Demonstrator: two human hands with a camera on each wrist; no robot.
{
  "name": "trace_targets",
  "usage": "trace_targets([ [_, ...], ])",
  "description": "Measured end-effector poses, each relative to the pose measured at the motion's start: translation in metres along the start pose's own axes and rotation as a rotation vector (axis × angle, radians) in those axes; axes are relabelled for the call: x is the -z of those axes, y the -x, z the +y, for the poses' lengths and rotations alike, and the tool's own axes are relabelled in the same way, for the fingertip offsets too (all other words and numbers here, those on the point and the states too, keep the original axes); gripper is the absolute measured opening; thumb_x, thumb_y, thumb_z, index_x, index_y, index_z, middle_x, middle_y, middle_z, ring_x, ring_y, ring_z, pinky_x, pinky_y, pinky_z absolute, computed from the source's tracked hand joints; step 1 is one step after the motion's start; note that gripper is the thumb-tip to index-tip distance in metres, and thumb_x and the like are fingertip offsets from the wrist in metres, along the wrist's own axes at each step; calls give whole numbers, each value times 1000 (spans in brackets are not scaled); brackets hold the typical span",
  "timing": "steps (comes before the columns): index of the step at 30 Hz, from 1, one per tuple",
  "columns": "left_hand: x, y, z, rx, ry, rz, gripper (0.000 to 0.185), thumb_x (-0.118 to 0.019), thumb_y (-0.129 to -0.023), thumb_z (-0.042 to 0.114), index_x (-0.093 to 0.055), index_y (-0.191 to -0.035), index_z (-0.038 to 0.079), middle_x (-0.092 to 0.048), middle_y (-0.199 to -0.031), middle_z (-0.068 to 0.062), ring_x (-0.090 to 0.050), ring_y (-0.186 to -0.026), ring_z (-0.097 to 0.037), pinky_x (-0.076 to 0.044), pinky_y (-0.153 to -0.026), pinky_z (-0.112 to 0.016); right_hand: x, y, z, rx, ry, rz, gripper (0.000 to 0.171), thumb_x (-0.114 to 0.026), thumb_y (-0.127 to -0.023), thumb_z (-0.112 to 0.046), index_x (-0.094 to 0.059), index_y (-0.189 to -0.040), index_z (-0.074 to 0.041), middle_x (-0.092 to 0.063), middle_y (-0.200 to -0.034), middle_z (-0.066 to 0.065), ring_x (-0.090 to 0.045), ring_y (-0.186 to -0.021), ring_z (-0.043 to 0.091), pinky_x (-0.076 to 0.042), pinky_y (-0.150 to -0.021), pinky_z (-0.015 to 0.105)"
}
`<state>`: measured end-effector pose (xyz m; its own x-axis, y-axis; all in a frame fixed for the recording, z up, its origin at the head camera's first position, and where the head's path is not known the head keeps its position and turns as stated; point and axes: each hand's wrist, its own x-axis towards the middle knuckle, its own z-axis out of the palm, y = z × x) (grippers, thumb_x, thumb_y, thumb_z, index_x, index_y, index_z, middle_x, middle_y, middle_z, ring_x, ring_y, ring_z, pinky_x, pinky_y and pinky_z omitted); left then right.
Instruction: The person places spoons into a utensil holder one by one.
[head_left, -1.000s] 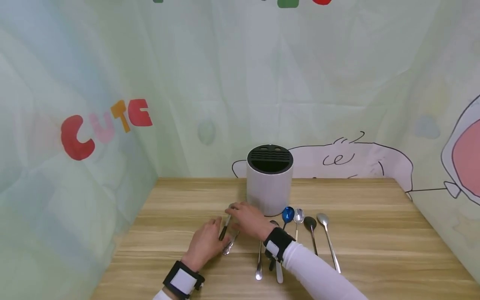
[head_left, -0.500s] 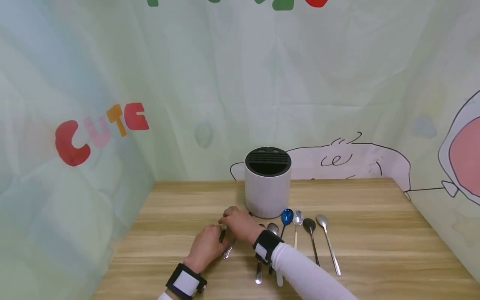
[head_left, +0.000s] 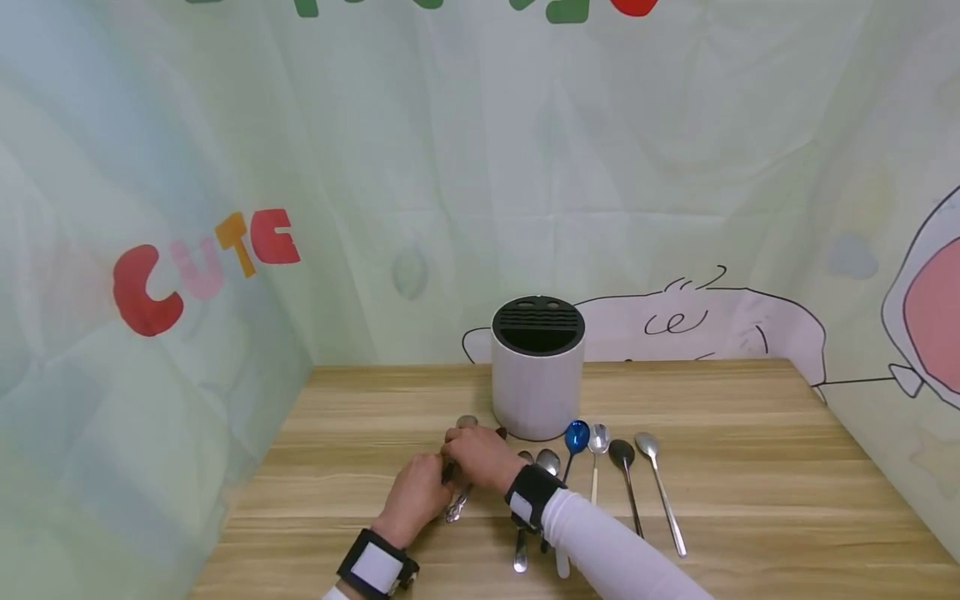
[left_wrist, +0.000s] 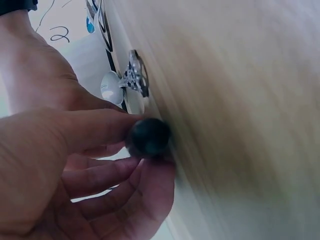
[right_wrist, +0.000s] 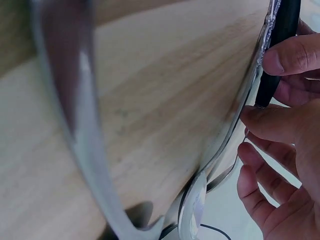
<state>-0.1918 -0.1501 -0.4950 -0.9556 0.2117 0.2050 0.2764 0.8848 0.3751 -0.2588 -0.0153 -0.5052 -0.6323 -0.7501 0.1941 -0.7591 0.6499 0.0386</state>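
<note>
Both hands meet on the wooden table (head_left: 750, 433), left of a white cutlery holder (head_left: 537, 367) with a black slotted top. My left hand (head_left: 431, 483) pinches the round dark end (left_wrist: 149, 136) of a black-handled utensil (head_left: 448, 472). My right hand (head_left: 461, 450) grips the same black handle (right_wrist: 280, 45) further along, together with thin silver spoon handles (right_wrist: 235, 125). A silver spoon (head_left: 455, 505) sticks out under the hands. A spoon bowl (head_left: 467, 422) shows just beyond the right hand's fingers.
To the right of the hands several spoons lie in a row: a blue one (head_left: 576, 435), a silver one (head_left: 597, 437), a black one (head_left: 621, 454) and another silver one (head_left: 647, 444). More handles (head_left: 520, 550) lie under my right forearm. Cloth walls close the back and sides.
My right hand has drawn slightly back toward me and closer to the left hand. Both hands keep hold of the utensils.
</note>
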Motion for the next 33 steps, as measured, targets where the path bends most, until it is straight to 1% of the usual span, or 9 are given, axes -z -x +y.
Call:
trace_targets([
  [3, 0, 0, 0, -6, 0, 5, 12, -75, -70, 4, -63, -71, 4, -65, -69, -8, -60, -61, -20, -43, -51, -35, -1, 2, 0, 2, 0, 7, 19, -79, -75, -19, -76, -93, -26, -64, -87, -11, -56, -78, 3, -47, -65, 18],
  [8, -1, 1, 1, -9, 35, -7, 14, -73, -70, 1, -61, -67, 6, -63, -66, -5, -54, -59, -14, -40, -50, -30, -1, 4, -1, -8, -14, 3, 19, -81, -74, -21, -76, -91, -25, -63, -84, -11, -58, -76, 3, -46, -63, 19],
  [12, -1, 2, 1, -8, 52, -10, 15, -71, -70, -2, -59, -66, 6, -60, -65, -3, -50, -58, -13, -38, -50, -28, 1, 6, -2, -7, -18, 11, 14, -76, -78, -17, -75, -90, -24, -62, -84, -10, -58, -75, 3, -46, -62, 19],
  [14, -1, 3, 2, 6, 61, -17, 15, -70, -72, -3, -59, -67, 6, -58, -65, -2, -48, -58, -13, -37, -50, -27, 3, 8, -2, -4, -21, 27, 13, -73, -80, -15, -75, -89, -24, -61, -84, -10, -57, -75, 4, -46, -62, 20],
  [20, 4, 1, 5, 59, 82, -11, 15, -67, -78, -1, -58, -69, 7, -54, -64, 0, -46, -56, -12, -35, -48, -24, 15, 9, 0, 6, 4, 95, 17, -67, -86, -10, -75, -94, -24, -66, -93, -9, -59, -81, 6, -48, -67, 20],
  [25, 11, -1, 11, 71, 92, 55, 13, -68, -80, 0, -60, -71, 6, -52, -62, 1, -46, -55, -11, -35, -48, -23, 27, 10, 3, 1, -8, 131, 22, -68, -88, -6, -75, -104, -20, -68, -108, -5, -63, -96, 11, -53, -80, 22],
  [28, 15, -1, 15, 72, 109, 106, 8, -69, -80, 1, -63, -76, 5, -53, -63, 2, -47, -57, -10, -36, -50, -23, 36, 13, 4, -8, -32, 167, 25, -67, -91, -7, -72, -113, -18, -67, -118, -1, -63, -107, 15, -53, -90, 24],
  [31, 19, -1, 18, 74, 150, 156, 5, -69, -80, 1, -65, -80, 3, -55, -65, 1, -48, -59, -10, -38, -52, -24, 46, 17, 5, -31, -95, 239, 33, -67, -92, -9, -66, -123, -17, -63, -125, 2, -62, -114, 16, -52, -95, 25],
  [33, 21, -1, 22, 82, 191, 187, 4, -70, -81, 2, -66, -83, 3, -57, -67, 0, -50, -60, -9, -40, -53, -23, 53, 20, 6, -54, -161, 319, 37, -69, -91, -9, -63, -127, -16, -61, -127, 4, -62, -115, 17, -52, -96, 26],
])
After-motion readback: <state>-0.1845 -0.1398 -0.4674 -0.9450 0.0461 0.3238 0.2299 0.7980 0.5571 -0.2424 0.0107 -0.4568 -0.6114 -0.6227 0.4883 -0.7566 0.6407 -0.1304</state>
